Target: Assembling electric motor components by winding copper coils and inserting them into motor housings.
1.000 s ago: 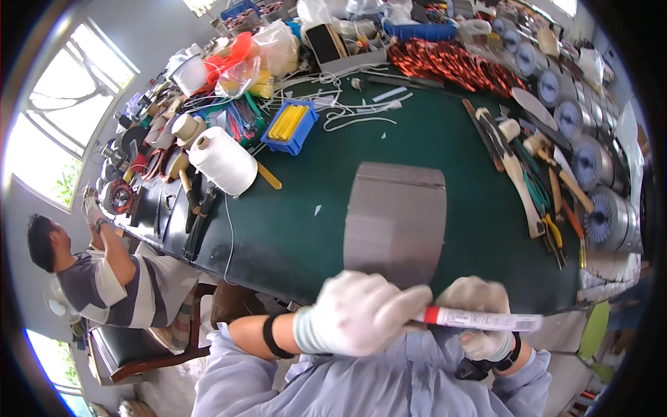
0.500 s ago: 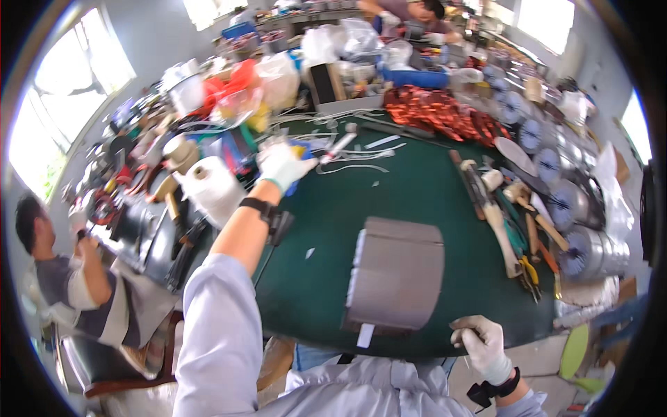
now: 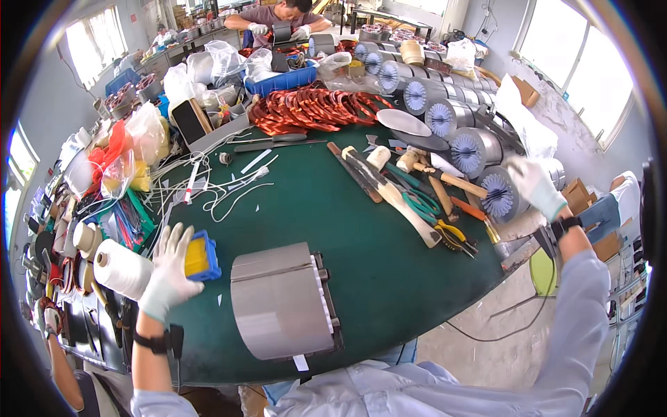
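Note:
My left hand [image 3: 169, 271], in a white glove, has its fingers spread beside a small blue box [image 3: 212, 258] with yellow inside. Its thumb lies at the box's near edge; whether it grips the box is unclear. To the right stands a grey stator core [image 3: 278, 299] on its side, with white slot liners along one end and a white strip under its near edge. My right hand [image 3: 536, 186], also gloved, is out at the far right over a row of stator cores [image 3: 479, 149] with blue fanned liners. Its fingers are slightly blurred, and I cannot tell whether they touch one.
Hammers [image 3: 455, 179], pliers [image 3: 453, 236] and a brush [image 3: 486, 217] lie on the green table [image 3: 375, 278]. Red copper coils [image 3: 313, 108], white sleeving [image 3: 240, 194] and a white thread spool [image 3: 124, 267] surround it. A co-worker [image 3: 278, 21] works at the back; another person's arm [image 3: 62, 361] shows at left.
The view has swung to the right. My left hand has come nearer, and the blue box now lies closer to me. My right hand has moved from the table's near edge out to the core row.

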The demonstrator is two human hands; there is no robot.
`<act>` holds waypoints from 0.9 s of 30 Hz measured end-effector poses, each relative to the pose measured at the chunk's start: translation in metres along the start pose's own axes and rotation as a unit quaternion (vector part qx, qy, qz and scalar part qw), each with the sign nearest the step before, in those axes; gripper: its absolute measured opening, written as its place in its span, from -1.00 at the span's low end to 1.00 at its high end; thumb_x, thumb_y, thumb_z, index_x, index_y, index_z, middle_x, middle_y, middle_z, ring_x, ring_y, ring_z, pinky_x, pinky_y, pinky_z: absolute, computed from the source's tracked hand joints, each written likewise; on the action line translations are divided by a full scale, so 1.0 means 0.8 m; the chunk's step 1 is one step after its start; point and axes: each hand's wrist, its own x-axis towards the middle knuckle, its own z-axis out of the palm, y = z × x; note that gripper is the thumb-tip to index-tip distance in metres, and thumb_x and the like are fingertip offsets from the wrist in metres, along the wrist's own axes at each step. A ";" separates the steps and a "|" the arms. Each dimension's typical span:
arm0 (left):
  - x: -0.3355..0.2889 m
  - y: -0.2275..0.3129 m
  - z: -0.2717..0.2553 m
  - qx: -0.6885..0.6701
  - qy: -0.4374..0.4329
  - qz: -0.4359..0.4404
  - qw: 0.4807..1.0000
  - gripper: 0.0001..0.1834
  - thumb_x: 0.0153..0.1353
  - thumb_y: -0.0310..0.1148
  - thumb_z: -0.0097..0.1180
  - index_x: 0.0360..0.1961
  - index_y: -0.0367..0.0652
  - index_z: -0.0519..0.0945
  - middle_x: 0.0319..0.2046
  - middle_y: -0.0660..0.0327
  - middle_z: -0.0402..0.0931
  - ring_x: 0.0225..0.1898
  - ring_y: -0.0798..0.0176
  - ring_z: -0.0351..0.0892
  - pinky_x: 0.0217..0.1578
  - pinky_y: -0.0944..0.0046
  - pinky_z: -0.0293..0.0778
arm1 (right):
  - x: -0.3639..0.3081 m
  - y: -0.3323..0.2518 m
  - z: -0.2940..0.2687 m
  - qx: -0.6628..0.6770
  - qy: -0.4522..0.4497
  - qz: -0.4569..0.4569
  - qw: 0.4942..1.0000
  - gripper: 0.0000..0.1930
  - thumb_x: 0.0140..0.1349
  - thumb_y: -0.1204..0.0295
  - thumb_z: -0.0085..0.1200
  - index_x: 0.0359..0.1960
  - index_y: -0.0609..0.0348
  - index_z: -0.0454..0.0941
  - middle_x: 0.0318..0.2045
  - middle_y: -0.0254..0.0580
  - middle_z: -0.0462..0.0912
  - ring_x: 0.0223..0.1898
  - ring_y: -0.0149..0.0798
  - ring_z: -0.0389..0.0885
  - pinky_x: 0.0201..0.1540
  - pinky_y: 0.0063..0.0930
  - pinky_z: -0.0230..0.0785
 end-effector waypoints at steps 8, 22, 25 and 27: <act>-0.163 0.109 0.044 -0.028 0.136 -0.064 0.988 -0.31 -0.04 -0.50 0.26 0.22 -0.26 0.43 0.23 -0.09 0.37 0.31 -0.24 0.28 0.34 -0.14 0.15 | 0.106 -0.112 0.097 0.011 -0.037 -0.131 0.991 -0.75 0.38 0.30 -0.03 -0.10 0.11 0.64 -0.20 -0.05 0.69 -0.13 0.01 0.66 0.01 -0.20 0.49; -0.216 0.153 0.112 -0.046 0.179 -0.062 0.981 -0.40 0.05 -0.37 0.01 0.16 -0.39 0.35 0.12 -0.30 0.41 0.14 -0.46 0.36 0.17 -0.38 0.28 | 0.342 -0.094 0.300 0.009 -0.111 0.120 0.987 -0.23 0.33 -0.19 -0.13 0.40 0.08 0.27 0.29 0.13 0.44 0.27 0.08 0.46 0.36 -0.03 0.21; -0.217 0.152 0.114 -0.038 0.169 -0.071 0.982 -0.37 0.03 -0.37 -0.01 0.18 -0.40 0.34 0.12 -0.30 0.42 0.13 -0.44 0.38 0.16 -0.36 0.31 | 0.337 -0.106 0.285 0.008 -0.167 0.149 0.975 -0.22 0.34 -0.19 -0.14 0.37 0.20 0.30 0.17 0.17 0.56 0.14 0.08 0.60 0.28 -0.06 0.31; -0.227 0.142 0.127 -0.042 0.163 -0.054 0.984 -0.32 0.01 -0.36 -0.01 0.22 -0.40 0.30 0.13 -0.32 0.39 0.15 -0.45 0.36 0.17 -0.35 0.29 | 0.327 -0.103 0.283 -0.040 -0.174 0.120 0.977 -0.22 0.35 -0.18 -0.14 0.33 0.25 0.34 0.11 0.18 0.61 0.06 0.08 0.66 0.22 -0.06 0.37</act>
